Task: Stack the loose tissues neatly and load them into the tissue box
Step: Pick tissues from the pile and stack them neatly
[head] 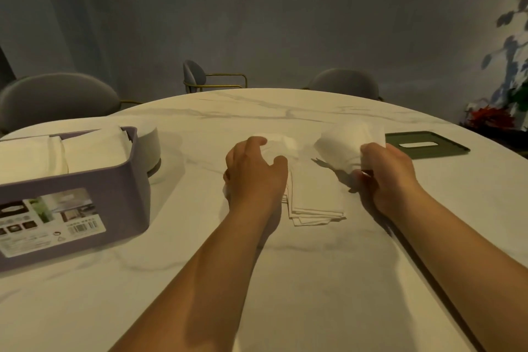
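A stack of folded white tissues (313, 200) lies in the middle of the marble table (285, 280), its lower edges fanned out unevenly. My left hand (254, 174) rests on the stack's left side, fingers curled over a crumpled tissue (281, 143) at the far end. My right hand (385, 174) grips a loose white tissue (343, 143) lifted above the table, right of the stack. The purple tissue box (85, 194) stands open at the left with folded tissues (57, 151) inside.
A dark green lid with a slot (425, 146) lies at the far right of the table. A round white container (153, 146) stands behind the box. Grey chairs (57, 97) ring the far edge. A flower arrangement (494, 117) is at the right.
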`<state>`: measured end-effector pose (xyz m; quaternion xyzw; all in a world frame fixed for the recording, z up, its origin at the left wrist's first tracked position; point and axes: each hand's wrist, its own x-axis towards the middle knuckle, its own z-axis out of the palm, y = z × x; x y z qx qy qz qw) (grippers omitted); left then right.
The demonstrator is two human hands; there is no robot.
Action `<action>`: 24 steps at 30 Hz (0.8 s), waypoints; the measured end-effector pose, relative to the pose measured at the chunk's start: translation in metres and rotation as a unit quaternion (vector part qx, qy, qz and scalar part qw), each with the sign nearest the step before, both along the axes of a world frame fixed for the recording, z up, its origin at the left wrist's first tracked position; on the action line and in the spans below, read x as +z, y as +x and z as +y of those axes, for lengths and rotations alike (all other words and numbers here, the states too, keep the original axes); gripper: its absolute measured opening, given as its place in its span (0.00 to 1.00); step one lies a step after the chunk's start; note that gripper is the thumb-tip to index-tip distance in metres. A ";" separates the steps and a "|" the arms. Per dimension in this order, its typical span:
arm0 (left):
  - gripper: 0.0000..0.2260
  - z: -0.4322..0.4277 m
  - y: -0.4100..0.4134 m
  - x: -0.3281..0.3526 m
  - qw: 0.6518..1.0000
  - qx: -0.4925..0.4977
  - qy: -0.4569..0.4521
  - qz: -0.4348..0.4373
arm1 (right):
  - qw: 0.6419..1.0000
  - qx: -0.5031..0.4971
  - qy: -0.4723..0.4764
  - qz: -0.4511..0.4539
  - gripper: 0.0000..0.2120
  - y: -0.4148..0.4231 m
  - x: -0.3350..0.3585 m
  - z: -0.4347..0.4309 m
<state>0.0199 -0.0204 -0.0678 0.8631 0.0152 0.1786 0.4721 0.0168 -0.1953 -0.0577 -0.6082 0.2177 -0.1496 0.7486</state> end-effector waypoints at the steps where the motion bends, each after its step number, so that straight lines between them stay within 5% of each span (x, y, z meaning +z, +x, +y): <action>1: 0.16 -0.002 -0.002 0.002 0.999 -0.001 -0.021 -0.024 | 1.000 -0.006 0.014 -0.009 0.10 -0.001 0.003 0.000; 3: 0.10 -0.006 -0.007 0.007 0.993 -0.024 -0.094 -0.065 | 0.999 -0.004 0.005 -0.050 0.09 -0.004 0.007 0.001; 6: 0.05 -0.014 -0.013 0.013 0.960 -0.077 -0.260 -0.067 | 0.974 0.049 -0.146 -0.168 0.05 -0.013 0.015 0.016; 9: 0.15 -0.019 -0.016 0.017 0.865 -0.155 -0.472 0.075 | 0.904 0.099 -0.304 -0.283 0.13 -0.022 0.016 0.034; 12: 0.30 -0.018 -0.019 0.017 0.763 -0.205 -0.586 0.182 | 0.857 0.186 -0.377 -0.298 0.18 -0.028 0.012 0.045; 18: 0.25 -0.008 -0.019 0.020 0.661 -0.213 -0.696 0.180 | 0.830 0.248 -0.415 -0.279 0.18 -0.028 0.007 0.048; 24: 0.16 -0.008 -0.022 0.021 0.640 -0.196 -0.723 0.168 | 0.856 0.236 -0.376 -0.264 0.13 -0.026 0.006 0.046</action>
